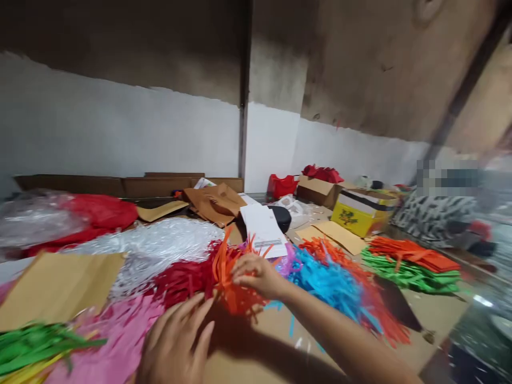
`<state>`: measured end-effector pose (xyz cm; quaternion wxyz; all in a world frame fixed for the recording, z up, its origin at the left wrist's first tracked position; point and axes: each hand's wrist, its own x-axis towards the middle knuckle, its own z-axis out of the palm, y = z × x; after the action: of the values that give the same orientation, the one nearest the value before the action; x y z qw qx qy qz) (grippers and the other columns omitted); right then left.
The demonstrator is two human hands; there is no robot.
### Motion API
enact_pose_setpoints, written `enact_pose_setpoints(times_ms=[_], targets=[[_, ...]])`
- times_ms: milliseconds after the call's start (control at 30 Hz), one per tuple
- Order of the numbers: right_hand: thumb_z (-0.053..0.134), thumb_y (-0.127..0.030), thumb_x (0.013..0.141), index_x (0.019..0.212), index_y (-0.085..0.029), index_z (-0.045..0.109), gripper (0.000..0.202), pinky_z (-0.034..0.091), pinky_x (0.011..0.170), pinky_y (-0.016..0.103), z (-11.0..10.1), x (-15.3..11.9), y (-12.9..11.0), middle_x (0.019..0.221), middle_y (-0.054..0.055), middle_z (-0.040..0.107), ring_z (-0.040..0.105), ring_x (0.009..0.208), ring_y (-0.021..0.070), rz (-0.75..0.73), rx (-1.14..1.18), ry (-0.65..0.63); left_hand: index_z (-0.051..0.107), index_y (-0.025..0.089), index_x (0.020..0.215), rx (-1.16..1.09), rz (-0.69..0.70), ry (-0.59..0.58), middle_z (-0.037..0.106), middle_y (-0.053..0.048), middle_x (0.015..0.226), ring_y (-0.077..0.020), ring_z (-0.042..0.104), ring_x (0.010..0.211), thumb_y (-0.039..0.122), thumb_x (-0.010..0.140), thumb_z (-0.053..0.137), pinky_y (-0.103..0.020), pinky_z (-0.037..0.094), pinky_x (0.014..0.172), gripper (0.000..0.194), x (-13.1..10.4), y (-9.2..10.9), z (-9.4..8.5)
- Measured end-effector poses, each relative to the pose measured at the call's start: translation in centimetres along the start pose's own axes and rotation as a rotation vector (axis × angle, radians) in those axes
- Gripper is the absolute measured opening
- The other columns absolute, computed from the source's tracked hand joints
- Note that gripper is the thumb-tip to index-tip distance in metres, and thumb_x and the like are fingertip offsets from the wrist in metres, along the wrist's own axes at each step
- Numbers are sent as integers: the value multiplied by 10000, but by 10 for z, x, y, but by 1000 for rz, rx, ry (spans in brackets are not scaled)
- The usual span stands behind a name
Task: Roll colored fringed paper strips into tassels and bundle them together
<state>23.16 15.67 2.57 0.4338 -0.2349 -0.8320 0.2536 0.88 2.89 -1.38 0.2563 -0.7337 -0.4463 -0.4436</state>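
My right hand reaches in from the right, its fingers curled together against a bunch of orange strips. Some of those strips stand up in loops beside the fingertips. Lower and nearer, my left hand is palm down with its fingers spread, holding nothing that shows. Dark red strips lie just beyond it, and pink strips are at its left. Blue strips lie to the right of my right hand, with red-orange strips along their far side.
Green strips and a brown paper sheet lie at left. White shiny strips, printed paper and a yellow box are further back. Orange and green stacks lie right. A person is at far right.
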Motion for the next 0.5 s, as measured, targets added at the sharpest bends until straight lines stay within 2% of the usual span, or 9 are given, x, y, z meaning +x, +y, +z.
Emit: enact_pose_setpoints(times_ms=[100,200,267,400,500], targets=[[671,-646,874,822,-215,820,459,543,863,339,42,-27,-5,929,75,786,716,898,204,25,174,-64,639,237,1192,82,22,-93,760,-58,1066,-264,669,986,242,925,554,-422,515,843,279,-2,1,3],[667,-689,846,822,-209,823,505,554,843,328,62,-40,-6,908,77,780,715,862,198,80,283,-104,640,226,1155,84,-37,-168,764,-54,989,-271,694,927,189,890,538,-455,538,824,287,-16,-3,12],[674,-696,835,817,-208,822,511,558,842,326,67,-44,-6,885,71,775,709,853,196,120,326,-122,647,228,1160,29,-93,-234,759,-63,1019,-268,703,950,165,874,510,-460,564,832,323,-26,-10,14],[708,-659,829,831,-209,820,464,556,857,334,63,-46,-6,917,65,767,694,891,201,196,356,-157,638,299,1249,-146,-177,-443,707,-47,1248,-244,659,1159,171,877,487,-453,567,954,421,-34,-23,7],[707,-664,822,801,-206,808,469,555,852,342,59,-46,-8,900,61,761,693,885,208,214,355,-191,700,313,1138,-190,-189,-521,758,-12,1145,-234,696,1082,197,875,535,-441,570,939,331,-32,-23,5]])
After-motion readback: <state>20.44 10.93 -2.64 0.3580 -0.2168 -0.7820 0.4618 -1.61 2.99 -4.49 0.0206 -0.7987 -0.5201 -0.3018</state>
